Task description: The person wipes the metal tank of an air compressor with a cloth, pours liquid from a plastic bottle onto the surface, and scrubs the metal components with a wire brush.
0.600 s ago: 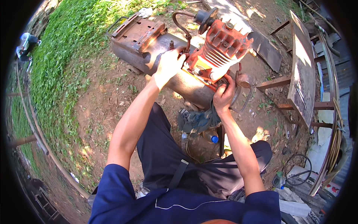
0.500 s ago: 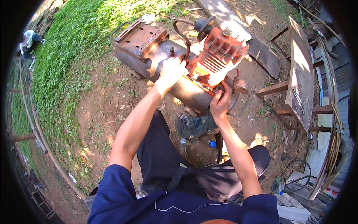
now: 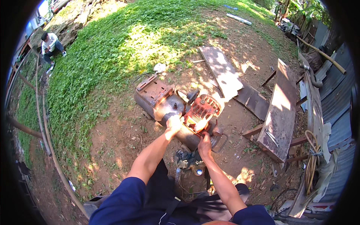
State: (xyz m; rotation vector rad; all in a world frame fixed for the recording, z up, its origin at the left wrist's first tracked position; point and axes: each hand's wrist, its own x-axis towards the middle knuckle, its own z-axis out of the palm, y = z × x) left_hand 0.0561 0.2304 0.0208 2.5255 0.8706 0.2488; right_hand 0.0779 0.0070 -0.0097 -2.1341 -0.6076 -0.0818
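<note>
A rusty air compressor lies on the dirt before me, its long cylindrical tank [image 3: 150, 106] running from upper left to lower right. On the tank's right part sits a red finned compressor pump [image 3: 204, 108]. My left hand [image 3: 174, 123] is closed at the pump's left base; glare washes out its fingers, so what they grip is not clear. Curled round the pump's lower right base is my right hand [image 3: 204, 145], fingertips partly hidden. Below the tank, between my arms, lie a dark crumpled cloth [image 3: 187, 159] and a container with a blue cap [image 3: 199, 172].
A low wooden bench [image 3: 278, 116] stands to the right, a metal tool on its top. Flat boards [image 3: 221, 71] lie beyond the pump. Corrugated sheets [image 3: 339, 125] line the far right. Long poles [image 3: 42, 112] run along the left. Another person [image 3: 51, 48] sits at the upper left.
The view has tilted up and drawn back, so the compressor looks smaller and more yard shows. Both hands stay at the pump's base.
</note>
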